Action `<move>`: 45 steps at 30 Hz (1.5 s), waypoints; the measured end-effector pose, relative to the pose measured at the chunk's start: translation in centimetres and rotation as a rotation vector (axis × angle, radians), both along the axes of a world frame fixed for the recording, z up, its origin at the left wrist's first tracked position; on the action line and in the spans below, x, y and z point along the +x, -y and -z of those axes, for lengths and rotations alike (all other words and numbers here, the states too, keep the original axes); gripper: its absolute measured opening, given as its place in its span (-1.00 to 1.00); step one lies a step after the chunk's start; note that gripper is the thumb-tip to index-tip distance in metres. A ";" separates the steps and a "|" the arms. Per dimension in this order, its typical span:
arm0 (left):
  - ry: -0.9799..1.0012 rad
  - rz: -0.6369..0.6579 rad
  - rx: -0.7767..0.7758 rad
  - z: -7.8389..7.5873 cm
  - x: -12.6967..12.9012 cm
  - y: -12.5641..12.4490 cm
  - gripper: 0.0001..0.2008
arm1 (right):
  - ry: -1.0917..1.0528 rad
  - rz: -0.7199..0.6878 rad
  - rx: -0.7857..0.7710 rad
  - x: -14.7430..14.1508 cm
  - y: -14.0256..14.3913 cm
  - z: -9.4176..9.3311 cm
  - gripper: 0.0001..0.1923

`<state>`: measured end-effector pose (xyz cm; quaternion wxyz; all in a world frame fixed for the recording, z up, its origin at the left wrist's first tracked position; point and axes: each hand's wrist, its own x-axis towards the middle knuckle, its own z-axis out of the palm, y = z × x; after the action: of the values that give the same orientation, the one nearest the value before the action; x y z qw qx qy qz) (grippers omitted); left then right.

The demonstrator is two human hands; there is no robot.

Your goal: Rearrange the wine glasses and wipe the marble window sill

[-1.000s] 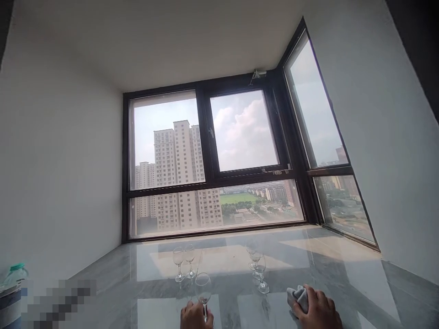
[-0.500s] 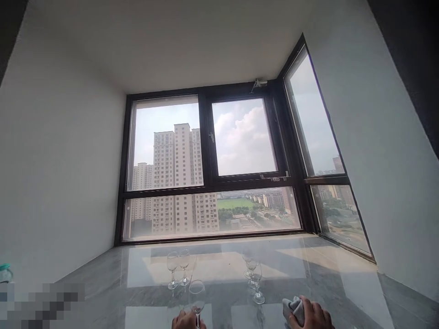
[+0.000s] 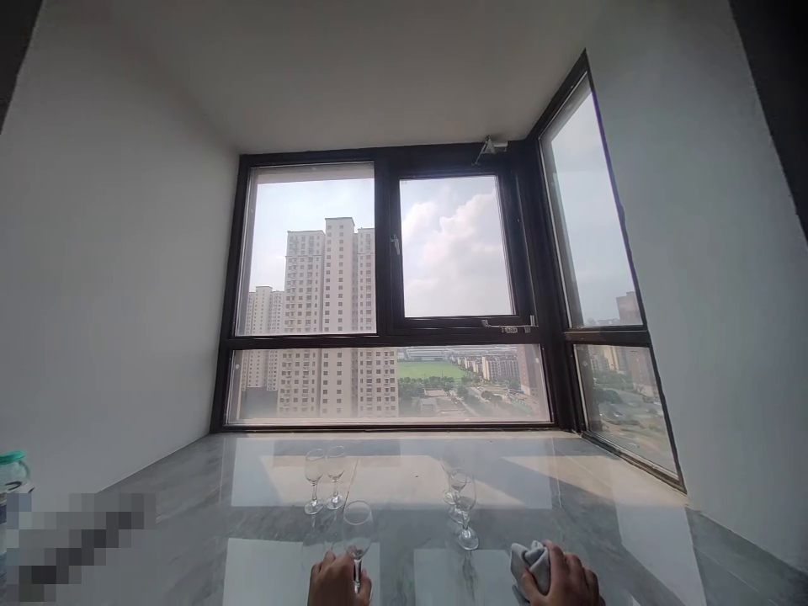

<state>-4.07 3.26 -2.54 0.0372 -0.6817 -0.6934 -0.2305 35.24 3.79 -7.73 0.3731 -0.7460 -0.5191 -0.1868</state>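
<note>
At the bottom of the head view, my left hand (image 3: 338, 581) has its fingers closed round the stem of a clear wine glass (image 3: 358, 523), which stands upright. My right hand (image 3: 569, 577) grips a bunched grey cloth (image 3: 528, 566) low over the shiny grey stone surface. Behind my left hand two more stemmed glasses, a left one (image 3: 314, 468) and a right one (image 3: 337, 465), stand side by side. Between my hands and further back is another group of upright glasses, the nearest glass (image 3: 465, 508) overlapping those behind it.
The grey marble-look ledge (image 3: 404, 497) runs back to a dark-framed window (image 3: 386, 337). White walls close it in on both sides. A bottle with a green cap (image 3: 13, 468) stands at the far left edge, beside a blurred-out patch.
The camera view has shifted a little, so hands and glasses sit slightly higher and further left. My left hand still holds the wine glass, my right the cloth.
</note>
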 end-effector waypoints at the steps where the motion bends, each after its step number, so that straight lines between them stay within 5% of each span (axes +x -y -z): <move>1: 0.012 0.004 0.011 -0.2 0.1 0.3 -0.68 | 0.010 0.010 0.004 -0.1 0.1 -0.1 -0.57; 9: 0.030 0.028 0.093 -1.5 0.8 2.5 -0.74 | -0.002 0.041 -0.005 -1.5 2.6 -2.2 -0.51; 26: -0.017 0.021 0.122 -1.9 1.0 2.9 -0.78 | -0.249 0.086 -0.091 -2.5 5.0 -4.3 -0.33; 32: -0.020 0.015 0.110 -2.0 1.3 3.1 -0.79 | -0.191 -0.007 -0.051 -3.8 5.2 -5.1 -0.40; 36: -0.015 0.005 0.114 -1.9 1.4 3.1 -0.79 | -0.122 -0.214 0.012 -8.1 4.4 -7.9 -0.41; 42: -0.008 0.000 0.114 -1.6 1.3 3.0 -0.80 | -0.106 -0.643 0.158 -19.0 2.8 -14.4 -0.44; 45: -0.010 0.002 0.136 -1.6 1.3 3.0 -0.82 | -0.101 -0.774 0.126 -23.4 1.9 -16.2 -0.40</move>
<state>-2.82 0.26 -0.96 0.0869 -0.6793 -0.6753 -0.2737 11.85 1.86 8.43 0.4862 -0.4790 -0.7303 -0.0268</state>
